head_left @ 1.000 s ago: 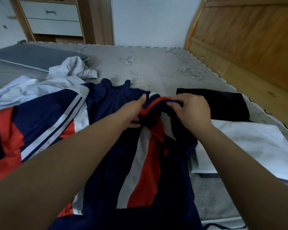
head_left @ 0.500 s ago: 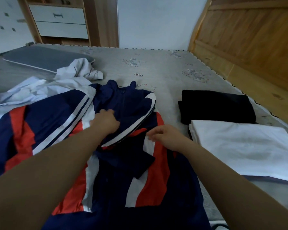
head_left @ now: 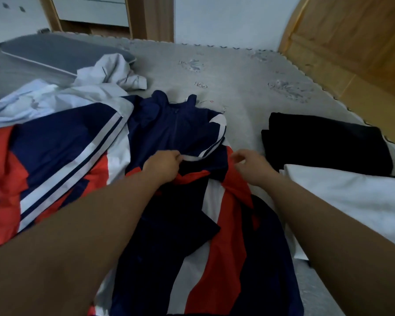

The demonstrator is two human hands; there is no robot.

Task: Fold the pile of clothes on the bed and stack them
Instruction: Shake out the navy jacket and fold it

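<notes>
A navy, red and white track jacket point(head_left: 173, 131) lies spread on the grey bed point(head_left: 226, 71), collar away from me. My left hand point(head_left: 163, 166) pinches the white-striped edge of its sleeve over the jacket's middle. Just right of it, my right hand point(head_left: 251, 166) hovers over the red panel with fingers loosely curled, holding nothing. A second navy, red and white garment point(head_left: 55, 144) lies to the left. Folded black clothing point(head_left: 324, 142) and folded white clothing point(head_left: 351, 197) rest at the right.
Crumpled pale clothes point(head_left: 110, 74) sit at the back left beside a grey pillow point(head_left: 55, 51). A wooden headboard point(head_left: 351, 42) runs along the right. White drawers point(head_left: 89, 8) stand beyond the bed.
Both hands let go of the bunched sleeve and drew back toward me. The left hand now pinches the striped edge; the right hand has opened and lifted off the cloth.
</notes>
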